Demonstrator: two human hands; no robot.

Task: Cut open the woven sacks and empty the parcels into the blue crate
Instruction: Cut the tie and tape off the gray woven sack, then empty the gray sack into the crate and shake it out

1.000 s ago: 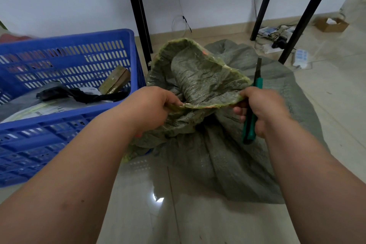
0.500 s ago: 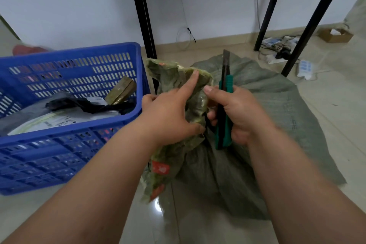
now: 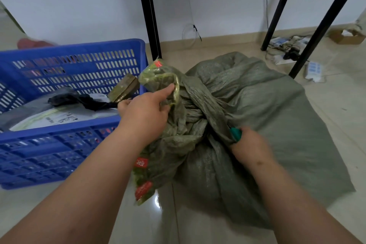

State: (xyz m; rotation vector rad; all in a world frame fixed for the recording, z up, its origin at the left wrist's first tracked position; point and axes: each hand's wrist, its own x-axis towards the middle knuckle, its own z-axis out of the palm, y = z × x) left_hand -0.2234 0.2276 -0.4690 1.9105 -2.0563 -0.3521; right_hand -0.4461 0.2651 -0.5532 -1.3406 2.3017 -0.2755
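Woven sack (image 3: 247, 117) (bunched) in left hand (image 3: 146, 113)

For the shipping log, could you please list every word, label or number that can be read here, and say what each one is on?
None can be read for certain.
Red labels on the woven sack: pale marks, too blurred to read.
White parcel in the blue crate: dark printed lines, too small to read.
Green utility knife in the right hand: no marking visible.
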